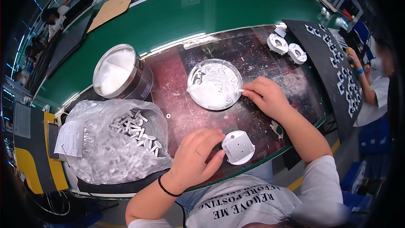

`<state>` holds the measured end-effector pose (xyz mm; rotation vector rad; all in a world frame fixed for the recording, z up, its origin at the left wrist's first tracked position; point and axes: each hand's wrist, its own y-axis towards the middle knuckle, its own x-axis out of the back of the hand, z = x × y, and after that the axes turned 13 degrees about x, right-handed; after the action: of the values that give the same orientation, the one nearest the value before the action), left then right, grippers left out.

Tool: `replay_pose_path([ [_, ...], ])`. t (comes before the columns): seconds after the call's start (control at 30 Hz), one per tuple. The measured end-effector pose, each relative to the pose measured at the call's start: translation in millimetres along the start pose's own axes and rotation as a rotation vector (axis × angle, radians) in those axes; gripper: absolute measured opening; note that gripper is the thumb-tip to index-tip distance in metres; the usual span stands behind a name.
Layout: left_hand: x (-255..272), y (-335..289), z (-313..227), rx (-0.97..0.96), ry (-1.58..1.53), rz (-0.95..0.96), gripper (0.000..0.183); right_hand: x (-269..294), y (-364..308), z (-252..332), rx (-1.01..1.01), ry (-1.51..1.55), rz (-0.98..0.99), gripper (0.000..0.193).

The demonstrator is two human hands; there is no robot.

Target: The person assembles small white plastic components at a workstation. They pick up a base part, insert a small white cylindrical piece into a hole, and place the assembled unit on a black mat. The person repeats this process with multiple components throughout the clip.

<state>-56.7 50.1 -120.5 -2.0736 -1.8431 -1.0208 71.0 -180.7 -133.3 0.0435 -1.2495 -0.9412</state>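
My left hand (197,155) grips the left edge of a white round plastic part (238,148) between fingers and thumb. The part has a flat face with small holes and is near the front edge of the table. My right hand (266,96) is closed in a pinch at the right rim of a shallow round metal dish (193,74). A small white tip (241,90) shows at its fingertips; the rest of that piece is hidden. Smooth white paste (213,86) covers much of the dish's inside.
A clear plastic bag (97,160) of white pegs stands left, before an open metal can (137,74) of white paste. Two white round housings (277,44) lie far right. Beyond them, a dark board (329,67) carries several small parts, with another person's hand (353,57) beside it.
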Motion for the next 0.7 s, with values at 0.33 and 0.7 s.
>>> replay_pose_path([
  [0.33,-1.1,2.1,1.9,-0.009,-0.014,-0.005,0.035,-1.5,-0.5,2.1,0.097,-0.114,0.024,0.010],
  [0.7,-1.0,2.5,1.5,-0.012,-0.003,0.005,0.035,-3.6,-1.5,2.8,0.117,-0.154,0.005,0.010],
])
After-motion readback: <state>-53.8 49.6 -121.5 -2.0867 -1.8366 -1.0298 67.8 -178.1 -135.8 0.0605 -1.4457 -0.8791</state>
